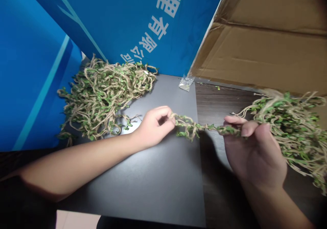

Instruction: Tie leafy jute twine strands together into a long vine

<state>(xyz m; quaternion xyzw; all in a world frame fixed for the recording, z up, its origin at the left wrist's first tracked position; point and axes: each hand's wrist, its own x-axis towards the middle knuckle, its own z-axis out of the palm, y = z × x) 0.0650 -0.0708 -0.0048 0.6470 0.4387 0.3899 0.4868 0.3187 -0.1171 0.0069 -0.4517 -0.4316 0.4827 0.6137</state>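
Observation:
A leafy twine strand (211,127) stretches between my hands above the table. My left hand (155,127) pinches its left end, where the twine bunches into a loose loop. Thumb and fingers of my right hand (255,150), palm turned up, are closed on the strand's right part. To the left lies a large tangled pile of leafy twine (107,96). Just beyond my right hand is another heap of leafy twine (301,130), with many loose ends sticking out.
Blue panels with white lettering (114,18) stand behind the grey table surface (158,184). Brown cardboard (268,48) rises at the back right. A small clear plastic packet (186,83) lies near the panel's foot. Dark wood-grain surface (214,188) shows on the right.

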